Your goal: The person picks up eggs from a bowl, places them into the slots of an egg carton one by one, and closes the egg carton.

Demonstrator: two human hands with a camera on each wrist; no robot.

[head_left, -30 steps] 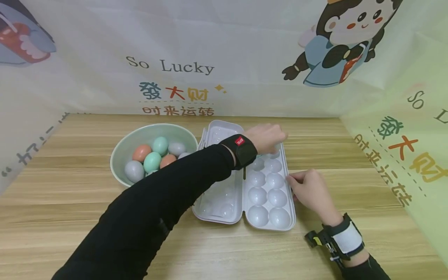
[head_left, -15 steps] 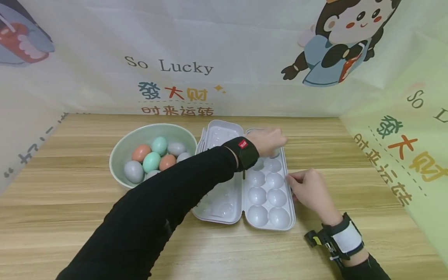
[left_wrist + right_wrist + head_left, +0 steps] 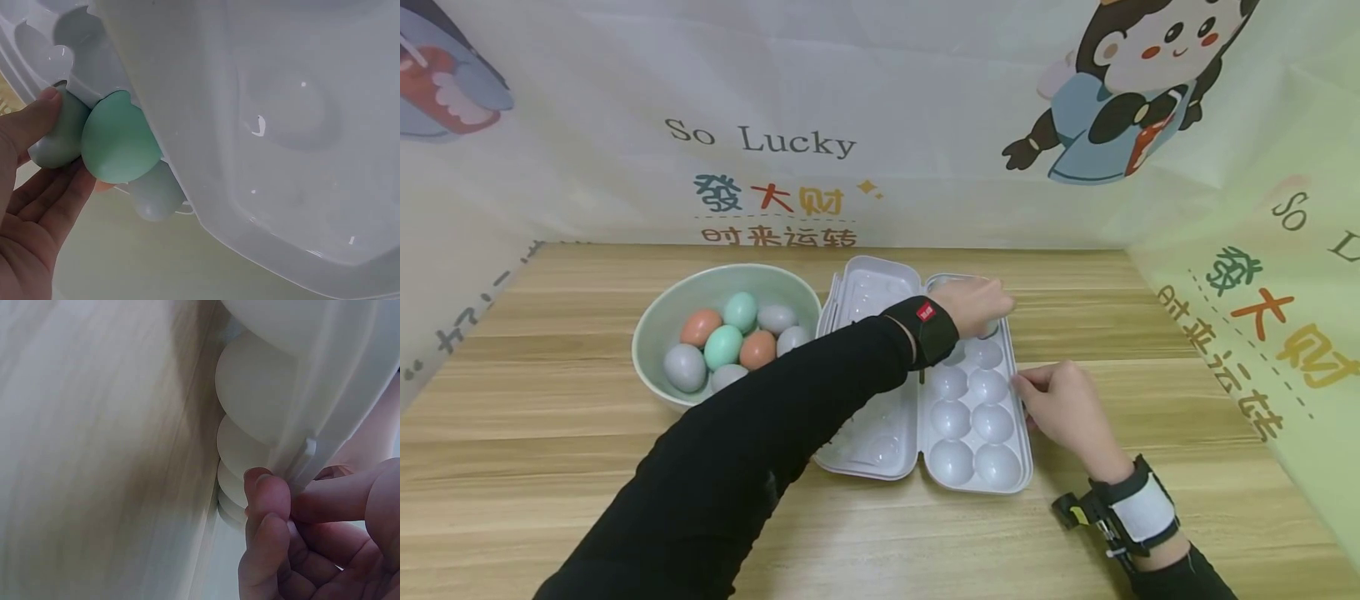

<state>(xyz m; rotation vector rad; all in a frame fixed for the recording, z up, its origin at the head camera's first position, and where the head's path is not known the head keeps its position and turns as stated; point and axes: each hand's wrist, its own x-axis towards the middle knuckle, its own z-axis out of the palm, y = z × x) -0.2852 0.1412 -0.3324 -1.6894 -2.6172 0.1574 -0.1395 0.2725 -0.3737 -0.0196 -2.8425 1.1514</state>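
Note:
A white egg carton lies unfolded on the table, its lid half to the left and its cup half to the right. My left hand reaches over the lid to the far cups. In the left wrist view, its thumb and fingers hold a grey egg at the cups, touching a green egg. Beyond sit another grey egg and a sliver of orange egg. My right hand pinches the carton's right rim between thumb and finger. From the head, my left hand hides the far cups.
Left of the carton stands a pale green bowl with several orange, green and grey eggs; my left sleeve passes in front of it. A printed sheet rises behind the wooden table and along its sides.
My left hand has dropped slightly at the far cups, and its forearm has shifted a little right, uncovering more of the bowl. My right hand keeps its place on the rim.

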